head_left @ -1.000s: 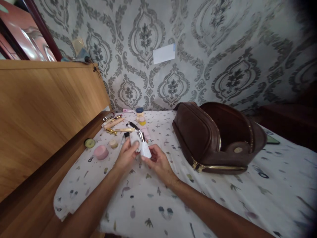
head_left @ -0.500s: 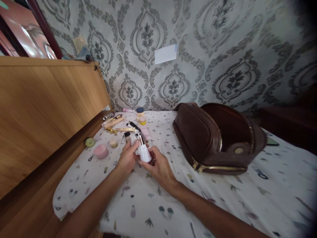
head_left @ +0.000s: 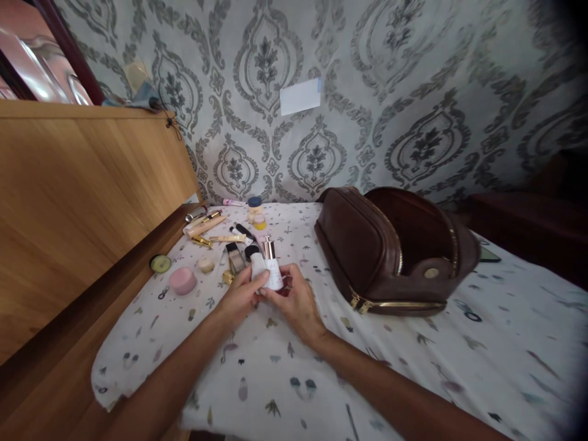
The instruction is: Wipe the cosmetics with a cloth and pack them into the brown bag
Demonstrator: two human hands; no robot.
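Note:
Both my hands meet over the patterned white sheet (head_left: 413, 367) near the middle of the bed. My right hand (head_left: 296, 300) is closed round a small white bottle (head_left: 274, 274) with a metallic top, held nearly upright. My left hand (head_left: 241, 294) pinches a white cloth or pad (head_left: 258, 265) against the bottle's side. Just beyond my hands lie several cosmetics: a square compact (head_left: 234, 258), a black brush (head_left: 245, 231), gold tubes (head_left: 225, 239), small jars (head_left: 255, 211).
An open brown leather bag (head_left: 390, 251) with gold zips lies to the right of my hands. A pink round case (head_left: 182, 280), a small cream jar (head_left: 205, 264) and a green tin (head_left: 160, 263) sit at the left. A wooden headboard (head_left: 82, 196) rises on the left, patterned wallpaper behind.
The white bottle has been turned from lying tilted to nearly upright between my hands. My hands stayed in about the same spot; the view shifted slightly.

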